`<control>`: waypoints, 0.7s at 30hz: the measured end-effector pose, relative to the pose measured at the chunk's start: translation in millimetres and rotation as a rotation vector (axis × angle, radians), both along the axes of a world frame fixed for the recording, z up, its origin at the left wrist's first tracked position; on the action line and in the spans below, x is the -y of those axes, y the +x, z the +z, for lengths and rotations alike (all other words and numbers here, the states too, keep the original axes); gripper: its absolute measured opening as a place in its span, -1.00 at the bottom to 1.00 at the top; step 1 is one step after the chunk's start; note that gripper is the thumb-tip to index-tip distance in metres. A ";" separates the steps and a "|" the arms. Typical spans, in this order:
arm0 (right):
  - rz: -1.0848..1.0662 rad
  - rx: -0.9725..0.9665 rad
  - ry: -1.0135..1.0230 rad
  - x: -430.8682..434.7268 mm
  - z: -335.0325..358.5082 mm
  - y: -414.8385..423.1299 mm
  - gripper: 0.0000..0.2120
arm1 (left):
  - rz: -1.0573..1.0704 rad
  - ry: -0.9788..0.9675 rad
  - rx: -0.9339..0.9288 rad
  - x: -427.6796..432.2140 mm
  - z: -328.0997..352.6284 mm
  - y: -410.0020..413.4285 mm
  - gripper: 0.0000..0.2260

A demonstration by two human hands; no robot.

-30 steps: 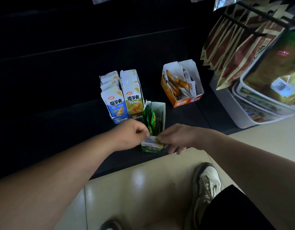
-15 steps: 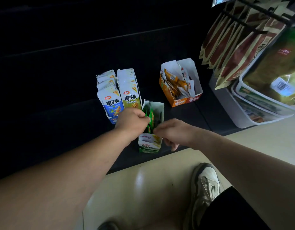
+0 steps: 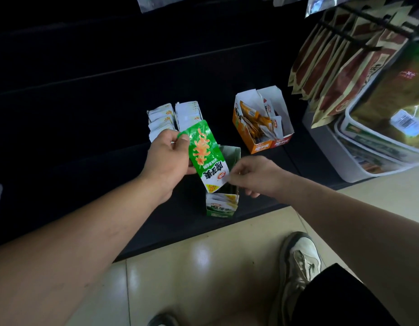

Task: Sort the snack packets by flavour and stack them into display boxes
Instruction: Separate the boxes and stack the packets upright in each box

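Note:
My left hand (image 3: 169, 158) grips a green snack packet (image 3: 205, 154) by its upper end, upside down, above the green display box (image 3: 223, 203). My right hand (image 3: 252, 175) pinches the packet's lower white edge over the box's opening. A white and yellow packet shows at the front of the green box. Behind my left hand stand two full boxes of white packets (image 3: 175, 116). An orange display box (image 3: 262, 121) with orange packets leaning loosely inside sits to the right on the dark shelf (image 3: 86, 161).
Brown and gold bags (image 3: 345, 64) hang on hooks at the upper right. White tubs with large green bags (image 3: 380, 137) stand at the shelf's right end. Pale floor tiles and my shoe (image 3: 300, 262) lie below the shelf edge.
My left hand has lifted a green packet up out of the green box. My right hand has moved up to pinch its lower end.

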State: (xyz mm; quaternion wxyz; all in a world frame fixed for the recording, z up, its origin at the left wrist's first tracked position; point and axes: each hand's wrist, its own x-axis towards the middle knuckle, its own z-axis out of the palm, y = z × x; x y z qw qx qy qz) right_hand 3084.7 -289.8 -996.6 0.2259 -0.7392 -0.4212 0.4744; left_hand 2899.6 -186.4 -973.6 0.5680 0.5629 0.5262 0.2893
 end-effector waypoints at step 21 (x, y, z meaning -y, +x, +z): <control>-0.369 -0.244 0.285 -9.1 18.6 18.1 -0.92 | -0.621 -0.190 -0.473 28.3 -27.6 -11.1 -0.80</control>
